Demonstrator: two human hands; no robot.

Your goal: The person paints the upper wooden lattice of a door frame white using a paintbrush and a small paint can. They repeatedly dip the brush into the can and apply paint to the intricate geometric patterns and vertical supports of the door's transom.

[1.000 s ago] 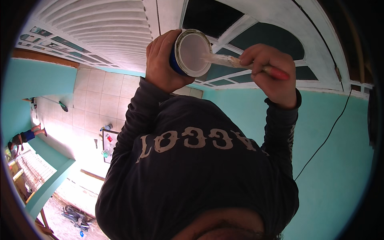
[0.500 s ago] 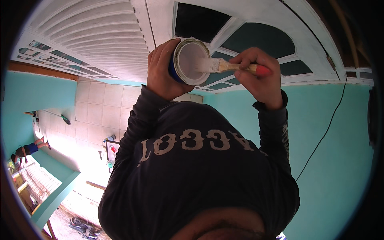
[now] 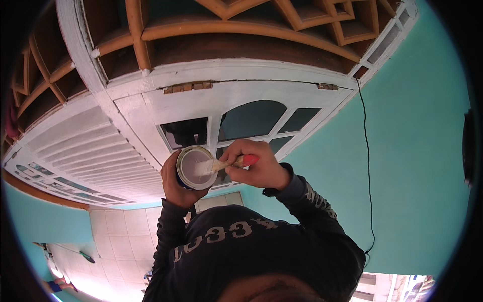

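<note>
Head view: pale lettering (image 3: 219, 234) on shirt (image 3: 282, 256), brush (image 3: 220, 165) at open can (image 3: 187, 165).

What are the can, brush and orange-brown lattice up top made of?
Can: perhaps metal, blue outside, judging by its ridged, stained rim.
Brush: apparently a wooden handle, tan with a red end; bristle fibre unclear.
Lattice: likely wood, smooth and perhaps varnished, given its brown tone and jointed strips.

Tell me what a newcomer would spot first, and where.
The can likely strikes first, near the centre in the left hand, the right hand holding a brush at its mouth. Then comes the orange lattice along the top, above the door. The turquoise wall covers much of the right.
</note>
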